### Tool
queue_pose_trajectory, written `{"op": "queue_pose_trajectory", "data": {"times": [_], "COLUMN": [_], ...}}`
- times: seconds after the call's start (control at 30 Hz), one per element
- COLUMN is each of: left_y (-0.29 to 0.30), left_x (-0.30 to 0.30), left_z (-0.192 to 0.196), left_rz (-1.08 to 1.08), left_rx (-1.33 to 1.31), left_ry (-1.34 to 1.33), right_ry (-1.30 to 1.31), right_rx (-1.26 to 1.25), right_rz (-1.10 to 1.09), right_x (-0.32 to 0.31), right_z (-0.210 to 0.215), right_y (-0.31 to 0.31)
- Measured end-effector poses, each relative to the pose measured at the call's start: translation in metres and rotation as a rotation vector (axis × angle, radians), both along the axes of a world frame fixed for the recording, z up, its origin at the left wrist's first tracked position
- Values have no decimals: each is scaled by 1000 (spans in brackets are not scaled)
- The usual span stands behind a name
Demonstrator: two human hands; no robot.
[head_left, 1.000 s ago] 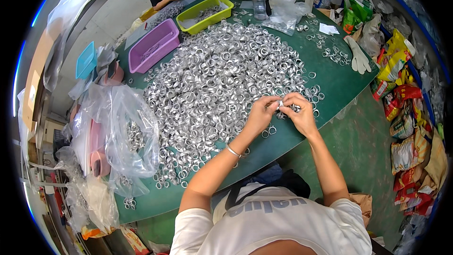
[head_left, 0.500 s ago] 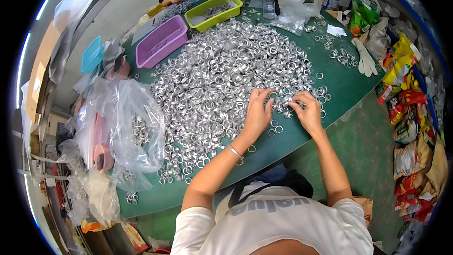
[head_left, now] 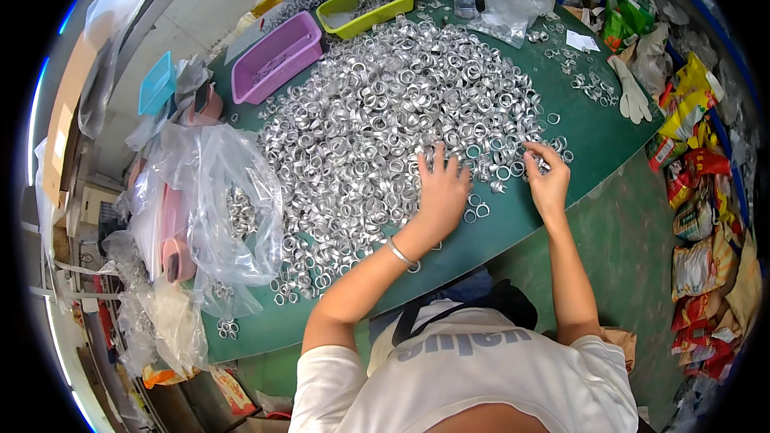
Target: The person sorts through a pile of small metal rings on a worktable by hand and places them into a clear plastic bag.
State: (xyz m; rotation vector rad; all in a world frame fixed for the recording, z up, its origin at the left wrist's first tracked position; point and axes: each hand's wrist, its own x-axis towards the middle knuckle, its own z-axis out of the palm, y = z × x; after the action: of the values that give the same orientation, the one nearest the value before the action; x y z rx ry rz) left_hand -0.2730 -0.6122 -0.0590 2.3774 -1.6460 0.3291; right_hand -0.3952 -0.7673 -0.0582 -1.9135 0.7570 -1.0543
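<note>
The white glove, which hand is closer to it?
The right hand. It is below and left of the glove in the picture, at the right side of the rings. The left hand is farther left, at the pile's near side.

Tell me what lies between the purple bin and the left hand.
A heap of silver rings lies between the purple bin and the left hand, in the head view.

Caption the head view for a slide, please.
Left hand over a heap of silvery rings on a green table, right hand at the heap's edge, purple tray and lime tray beyond.
</note>
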Motion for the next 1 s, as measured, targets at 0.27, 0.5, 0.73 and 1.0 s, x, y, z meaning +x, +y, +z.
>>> {"op": "queue_pose_trajectory", "data": {"times": [0.27, 0.5, 0.73, 1.0], "left_y": [10, -34, -30, -29], "left_x": [-5, 8, 23, 3], "left_z": [9, -1, -2, 4], "left_rz": [-119, -109, -46, -146], "left_rx": [-178, -72, -284, -169], "left_ry": [100, 159, 218, 202], "right_ry": [199, 446, -212, -717], "right_rx": [120, -257, 1055, 1575], "right_rz": [268, 173, 450, 557], "right_x": [-21, -8, -34, -35], "right_z": [4, 8, 3, -22], "right_y": [12, 39, 6, 4]}}
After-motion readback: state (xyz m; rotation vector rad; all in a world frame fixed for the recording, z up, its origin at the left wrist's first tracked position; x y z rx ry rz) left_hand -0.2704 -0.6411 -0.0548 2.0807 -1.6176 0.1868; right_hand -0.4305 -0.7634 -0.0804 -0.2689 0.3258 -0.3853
